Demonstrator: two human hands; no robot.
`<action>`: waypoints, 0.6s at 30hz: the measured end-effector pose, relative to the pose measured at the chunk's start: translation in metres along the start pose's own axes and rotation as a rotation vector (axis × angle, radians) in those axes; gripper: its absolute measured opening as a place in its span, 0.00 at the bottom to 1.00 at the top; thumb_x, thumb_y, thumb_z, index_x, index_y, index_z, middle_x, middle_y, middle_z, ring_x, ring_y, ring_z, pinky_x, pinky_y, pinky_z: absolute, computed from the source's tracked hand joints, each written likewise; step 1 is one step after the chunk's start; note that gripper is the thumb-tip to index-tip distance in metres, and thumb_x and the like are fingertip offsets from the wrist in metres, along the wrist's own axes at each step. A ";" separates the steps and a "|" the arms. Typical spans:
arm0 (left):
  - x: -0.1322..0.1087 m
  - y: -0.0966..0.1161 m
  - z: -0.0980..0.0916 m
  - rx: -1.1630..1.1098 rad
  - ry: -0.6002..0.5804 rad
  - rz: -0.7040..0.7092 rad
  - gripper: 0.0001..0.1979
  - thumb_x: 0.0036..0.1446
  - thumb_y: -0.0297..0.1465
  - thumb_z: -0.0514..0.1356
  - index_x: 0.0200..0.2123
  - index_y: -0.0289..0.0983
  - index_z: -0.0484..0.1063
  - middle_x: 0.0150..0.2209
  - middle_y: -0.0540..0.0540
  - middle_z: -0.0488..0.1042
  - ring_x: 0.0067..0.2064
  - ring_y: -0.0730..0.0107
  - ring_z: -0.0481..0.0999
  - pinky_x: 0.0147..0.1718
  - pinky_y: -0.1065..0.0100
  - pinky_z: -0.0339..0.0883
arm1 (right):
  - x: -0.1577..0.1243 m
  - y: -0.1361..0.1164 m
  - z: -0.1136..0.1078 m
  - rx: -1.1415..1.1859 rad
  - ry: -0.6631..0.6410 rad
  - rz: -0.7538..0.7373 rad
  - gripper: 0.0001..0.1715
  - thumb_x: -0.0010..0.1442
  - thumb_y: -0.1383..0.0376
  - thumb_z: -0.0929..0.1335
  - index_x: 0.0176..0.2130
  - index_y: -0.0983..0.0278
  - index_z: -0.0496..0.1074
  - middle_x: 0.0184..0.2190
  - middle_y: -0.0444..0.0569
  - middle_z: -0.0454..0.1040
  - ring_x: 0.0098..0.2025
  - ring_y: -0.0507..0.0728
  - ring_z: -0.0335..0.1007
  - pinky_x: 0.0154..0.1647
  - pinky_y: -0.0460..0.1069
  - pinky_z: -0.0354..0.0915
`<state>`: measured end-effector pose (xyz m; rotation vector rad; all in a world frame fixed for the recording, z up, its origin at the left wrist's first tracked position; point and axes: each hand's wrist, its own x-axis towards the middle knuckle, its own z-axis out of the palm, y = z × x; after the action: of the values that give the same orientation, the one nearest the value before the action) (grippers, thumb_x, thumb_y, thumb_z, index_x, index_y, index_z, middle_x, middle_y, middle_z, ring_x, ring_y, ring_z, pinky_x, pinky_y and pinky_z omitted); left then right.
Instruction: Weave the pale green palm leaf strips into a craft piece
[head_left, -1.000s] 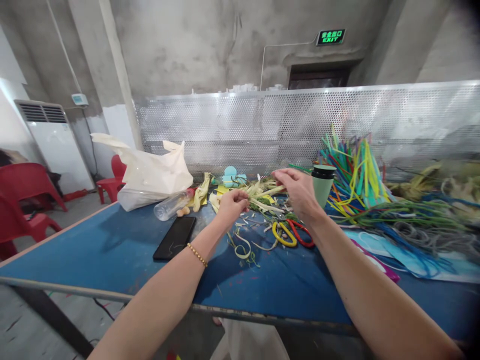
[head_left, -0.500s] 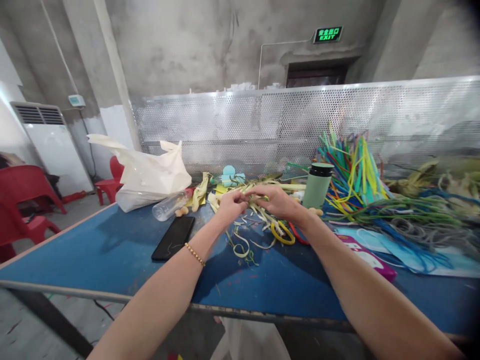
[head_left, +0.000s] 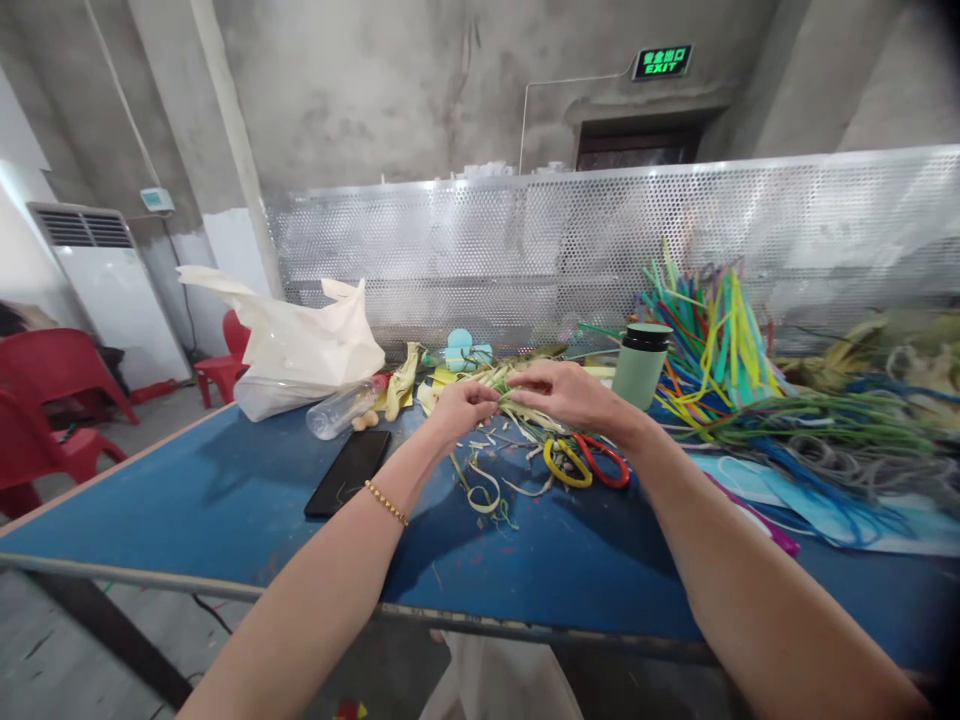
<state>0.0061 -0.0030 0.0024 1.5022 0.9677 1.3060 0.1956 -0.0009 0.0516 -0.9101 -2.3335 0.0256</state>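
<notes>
My left hand [head_left: 465, 408] is closed in a pinch, its fingertips on a bunch of pale yellow-green husk-like strips [head_left: 487, 376]. From the other side, my right hand [head_left: 561, 394] pinches the same bunch, with a bit of green strand [head_left: 504, 388] between the two hands. Fingers cover much of the gripped part. Loose strips and small cut scraps [head_left: 484, 490] lie on the table just below the hands. Scissors with a yellow and a red handle loop [head_left: 568, 464] rest under my right wrist, their blades hidden among the strips.
On the blue table [head_left: 247, 520] lie a black phone [head_left: 349, 472] and a clear plastic bottle [head_left: 334, 415]. A white plastic bag [head_left: 307, 345] stands behind them. To the right are a green flask [head_left: 642, 368], coloured strips [head_left: 720, 350], cords [head_left: 825, 420] and blue masks [head_left: 814, 500].
My right hand and forearm have shifted slightly right and up, and more of the red scissor loop shows. A green strand now shows between my hands. The left hand stays nearly in place.
</notes>
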 end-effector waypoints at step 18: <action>-0.002 0.000 0.007 0.103 0.031 -0.005 0.06 0.45 0.17 0.61 0.24 0.31 0.74 0.19 0.50 0.72 0.18 0.80 0.63 0.20 0.73 0.54 | 0.004 0.000 0.016 -0.058 0.000 -0.142 0.08 0.57 0.69 0.67 0.30 0.65 0.77 0.26 0.47 0.72 0.30 0.52 0.64 0.33 0.47 0.56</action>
<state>0.0127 -0.0060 0.0018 1.5599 1.0722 1.2963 0.1843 0.0052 0.0408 -0.7699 -2.4041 -0.1015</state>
